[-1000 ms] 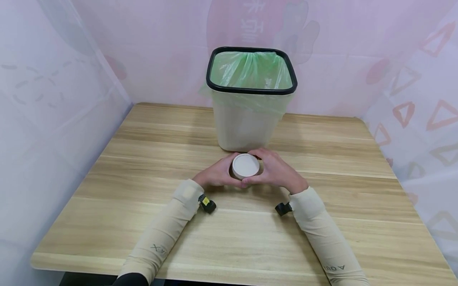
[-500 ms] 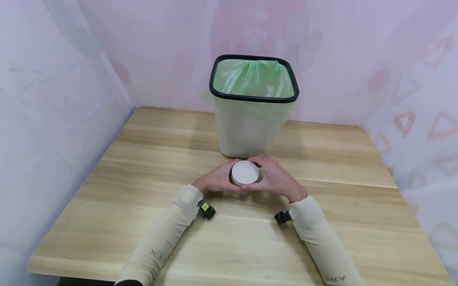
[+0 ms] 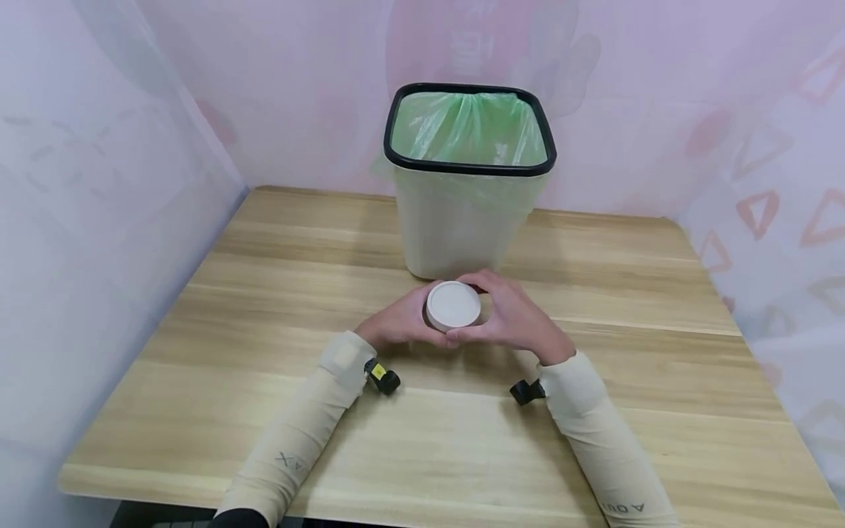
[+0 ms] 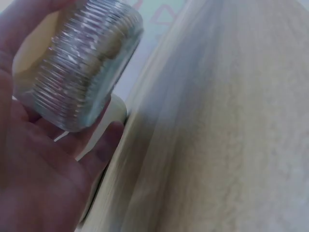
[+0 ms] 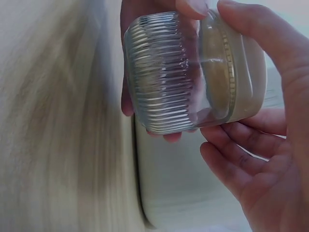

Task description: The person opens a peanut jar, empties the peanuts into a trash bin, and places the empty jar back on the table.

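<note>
Both hands hold a clear ribbed glass jar [image 5: 159, 72] with a cream lid [image 3: 453, 305], close in front of a bin. My left hand [image 3: 405, 317] is round the glass from the left, with its thumb on the near side and its fingers behind the jar [image 4: 91, 60]. From the right, my right hand [image 3: 518, 319] curves round the lid end, the thumb at the lid's edge and the fingertips [image 5: 208, 150] at its underside in the right wrist view. The two thumbs meet at the near side of the jar. In the wrist views the jar hangs above the table.
A pale bin [image 3: 452, 227] with a black rim [image 3: 469, 169] and a green plastic liner [image 3: 455, 128] stands behind the hands on the wooden table [image 3: 264, 293]. Printed cloth walls [image 3: 297, 95] close off the back and sides.
The head view dips and returns slightly, shifting the whole scene. Both hands stay round the jar in front of the bin, in nearly the same pose.
</note>
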Demonstrator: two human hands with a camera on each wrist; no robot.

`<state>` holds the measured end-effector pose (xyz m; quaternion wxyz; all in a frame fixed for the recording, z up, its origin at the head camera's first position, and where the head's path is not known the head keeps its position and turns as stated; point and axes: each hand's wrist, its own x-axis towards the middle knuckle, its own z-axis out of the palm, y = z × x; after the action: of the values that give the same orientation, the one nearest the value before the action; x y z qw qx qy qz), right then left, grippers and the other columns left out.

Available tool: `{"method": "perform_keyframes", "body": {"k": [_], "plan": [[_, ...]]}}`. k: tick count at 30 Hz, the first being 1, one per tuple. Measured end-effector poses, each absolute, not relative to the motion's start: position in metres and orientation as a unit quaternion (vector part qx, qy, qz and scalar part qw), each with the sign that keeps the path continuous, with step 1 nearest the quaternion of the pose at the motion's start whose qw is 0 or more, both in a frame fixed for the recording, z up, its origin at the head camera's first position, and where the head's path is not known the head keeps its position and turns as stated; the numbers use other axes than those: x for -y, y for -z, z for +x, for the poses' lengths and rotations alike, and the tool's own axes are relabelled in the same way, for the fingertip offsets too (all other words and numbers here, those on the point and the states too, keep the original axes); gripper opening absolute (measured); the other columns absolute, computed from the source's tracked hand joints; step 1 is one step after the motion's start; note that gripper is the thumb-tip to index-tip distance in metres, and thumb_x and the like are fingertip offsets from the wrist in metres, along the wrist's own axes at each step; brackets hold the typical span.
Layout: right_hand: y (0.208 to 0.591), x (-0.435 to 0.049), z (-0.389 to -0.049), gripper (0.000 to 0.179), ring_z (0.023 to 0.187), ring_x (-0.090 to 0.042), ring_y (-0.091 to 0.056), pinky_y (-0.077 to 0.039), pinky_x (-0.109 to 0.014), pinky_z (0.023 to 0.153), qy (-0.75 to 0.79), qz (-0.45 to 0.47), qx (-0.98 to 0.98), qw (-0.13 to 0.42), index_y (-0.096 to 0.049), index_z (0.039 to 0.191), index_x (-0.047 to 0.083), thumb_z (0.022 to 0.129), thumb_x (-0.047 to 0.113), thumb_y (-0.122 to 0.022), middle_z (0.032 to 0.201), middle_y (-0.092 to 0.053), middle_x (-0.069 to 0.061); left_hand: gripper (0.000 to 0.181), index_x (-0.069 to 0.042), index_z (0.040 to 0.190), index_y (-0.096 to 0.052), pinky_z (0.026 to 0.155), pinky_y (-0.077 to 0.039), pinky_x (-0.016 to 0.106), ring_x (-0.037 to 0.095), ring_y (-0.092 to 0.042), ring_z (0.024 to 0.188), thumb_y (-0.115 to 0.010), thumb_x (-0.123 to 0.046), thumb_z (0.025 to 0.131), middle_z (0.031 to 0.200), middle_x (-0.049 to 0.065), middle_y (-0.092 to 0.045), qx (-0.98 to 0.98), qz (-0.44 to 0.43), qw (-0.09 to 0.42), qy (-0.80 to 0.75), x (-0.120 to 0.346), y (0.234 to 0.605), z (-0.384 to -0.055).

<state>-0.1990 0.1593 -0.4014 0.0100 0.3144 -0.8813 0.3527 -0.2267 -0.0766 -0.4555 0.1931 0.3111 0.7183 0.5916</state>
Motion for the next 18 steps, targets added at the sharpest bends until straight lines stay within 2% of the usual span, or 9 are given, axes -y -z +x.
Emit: {"method": "perform_keyframes", "body": {"k": [10,18], "plan": [[0.394,-0.154,-0.193,0.077,0.113,-0.015,-0.065,-0.055,-0.041,0.099,-0.365,0.327,0.871,0.020,-0.067,0.133,0.017,0.070,0.050,-0.097,0.121,-0.071,0.003,0.086,-0.011,0.149,-0.051,0.120,-0.042,0.040,0.022,-0.058,0.130,-0.091,-0.003,0.073,0.141,0.010,-0.062,-0.685,0.323,0.209,-0.619,0.081,0.451,-0.220],[0.387,-0.154,-0.194,0.078,0.118,-0.017,-0.066,-0.056,-0.044,0.102,-0.378,0.327,0.866,0.024,-0.066,0.133,0.017,0.070,0.049,-0.097,0.122,-0.070,0.003,0.088,-0.010,0.150,-0.049,0.120,-0.042,0.041,0.023,-0.058,0.131,-0.092,-0.010,0.073,0.143,0.011,-0.061,-0.680,0.330,0.202,-0.623,0.081,0.443,-0.219]]}}
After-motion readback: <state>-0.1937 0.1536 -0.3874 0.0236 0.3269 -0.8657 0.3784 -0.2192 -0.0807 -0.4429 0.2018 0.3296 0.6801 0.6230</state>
